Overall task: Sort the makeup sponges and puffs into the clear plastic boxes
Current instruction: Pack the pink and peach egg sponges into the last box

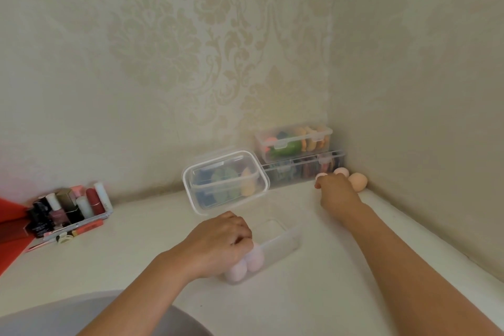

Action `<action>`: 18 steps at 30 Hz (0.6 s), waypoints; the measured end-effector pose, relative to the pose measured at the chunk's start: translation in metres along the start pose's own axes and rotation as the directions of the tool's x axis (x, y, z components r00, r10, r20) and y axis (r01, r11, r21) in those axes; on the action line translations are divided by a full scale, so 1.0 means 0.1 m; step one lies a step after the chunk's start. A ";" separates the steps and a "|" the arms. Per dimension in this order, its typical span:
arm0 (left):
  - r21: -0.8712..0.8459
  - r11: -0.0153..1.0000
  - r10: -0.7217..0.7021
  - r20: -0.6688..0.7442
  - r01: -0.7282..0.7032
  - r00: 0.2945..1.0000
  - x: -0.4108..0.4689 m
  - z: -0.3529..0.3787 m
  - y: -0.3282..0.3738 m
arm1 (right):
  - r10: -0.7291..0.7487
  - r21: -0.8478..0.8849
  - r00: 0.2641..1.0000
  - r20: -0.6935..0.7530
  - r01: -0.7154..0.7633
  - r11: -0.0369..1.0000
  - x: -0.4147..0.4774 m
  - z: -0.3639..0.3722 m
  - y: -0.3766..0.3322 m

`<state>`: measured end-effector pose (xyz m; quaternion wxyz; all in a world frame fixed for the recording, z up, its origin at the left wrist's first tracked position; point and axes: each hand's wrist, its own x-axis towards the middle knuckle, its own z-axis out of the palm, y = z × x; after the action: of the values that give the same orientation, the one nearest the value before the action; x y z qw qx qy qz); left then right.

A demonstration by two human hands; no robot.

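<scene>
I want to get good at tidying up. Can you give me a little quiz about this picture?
1. True or false: the open box has pink sponges in it.
2. Where are the peach sponges? A: in the corner where the walls meet. B: in the makeup tray. C: on top of a lid.
3. Which hand reaches for the peach sponges?

Key: 1 true. 2 A. 3 the right hand.
</scene>
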<state>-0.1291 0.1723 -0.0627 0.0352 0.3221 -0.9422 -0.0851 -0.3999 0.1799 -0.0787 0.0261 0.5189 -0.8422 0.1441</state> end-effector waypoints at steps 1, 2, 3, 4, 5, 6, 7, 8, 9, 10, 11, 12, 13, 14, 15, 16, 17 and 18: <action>-0.012 1.000 -0.002 -0.001 0.002 1.000 -0.01 0.00 0.00 | 0.030 0.031 1.000 -0.006 -0.030 0.999 -0.02 -0.03 -0.01; -0.027 1.000 -0.003 -0.002 0.003 1.000 -0.02 0.00 0.00 | 0.046 0.050 0.999 -0.007 -0.045 0.998 -0.04 -0.06 -0.03; -0.041 0.999 -0.006 -0.002 0.006 1.000 -0.03 0.00 0.01 | 0.043 0.068 0.999 -0.007 -0.042 0.997 -0.04 -0.10 -0.05; -0.050 0.999 -0.007 -0.002 0.007 1.000 -0.03 0.00 0.01 | 0.027 0.107 0.999 -0.020 -0.024 0.994 -0.05 -0.15 -0.08; -0.055 0.998 -0.008 -0.004 0.007 1.000 -0.04 0.00 0.02 | 0.006 0.175 0.998 -0.061 0.005 0.984 -0.05 -0.20 -0.12; -0.063 0.998 -0.008 -0.010 0.007 1.000 -0.04 0.00 0.03 | -0.005 0.277 0.994 -0.107 0.034 0.960 -0.06 -0.26 -0.17; -0.075 0.997 -0.012 -0.015 0.011 1.000 -0.04 0.01 0.03 | -0.010 0.375 0.989 -0.149 0.066 0.925 -0.07 -0.31 -0.22; -0.087 0.996 -0.018 -0.014 0.017 1.000 -0.04 0.01 0.04 | -0.027 0.452 0.983 -0.180 0.107 0.886 -0.10 -0.38 -0.29; -0.096 0.995 -0.023 -0.009 0.022 1.000 -0.04 0.01 0.04 | -0.059 0.514 0.982 -0.182 0.146 0.845 -0.14 -0.44 -0.37; -0.102 0.995 -0.024 -0.004 0.023 1.000 -0.04 0.01 0.04 | -0.105 0.567 0.982 -0.160 0.178 0.805 -0.18 -0.48 -0.45; -0.103 0.994 -0.021 -0.002 0.021 1.000 -0.04 0.00 0.04 | -0.153 0.598 0.982 -0.109 0.188 0.779 -0.24 -0.51 -0.54; -0.102 0.995 -0.017 0.002 0.017 1.000 -0.04 0.00 0.03 | -0.200 0.612 0.979 -0.049 0.187 0.769 -0.30 -0.53 -0.63; -0.102 0.995 -0.014 0.006 0.015 1.000 -0.04 0.00 0.03 | -0.240 0.619 0.971 0.006 0.185 0.764 -0.35 -0.52 -0.70; -0.103 0.995 -0.017 0.009 0.018 1.000 -0.03 -0.01 0.04 | -0.276 0.612 0.959 0.055 0.186 0.768 -0.39 -0.50 -0.75; -0.105 0.994 -0.022 0.010 0.023 1.000 -0.03 -0.01 0.04 | -0.316 0.595 0.945 0.090 0.203 0.778 -0.43 -0.47 -0.79; -0.104 0.994 -0.028 0.011 0.029 1.000 -0.03 -0.02 0.05 | -0.353 0.570 0.929 0.112 0.231 0.789 -0.47 -0.45 -0.82; -0.098 0.995 -0.034 0.010 0.035 0.999 -0.03 -0.02 0.05 | -0.380 0.551 0.916 0.125 0.255 0.794 -0.49 -0.43 -0.83; -0.092 0.995 -0.040 0.010 0.041 0.999 -0.03 -0.02 0.06 | -0.400 0.534 0.907 0.130 0.276 0.799 -0.50 -0.41 -0.83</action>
<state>-0.1300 0.1782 -0.0597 0.0444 0.3388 -0.9307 -0.1304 -0.3078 0.1999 -0.0312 -0.1850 0.6637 -0.6646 0.2891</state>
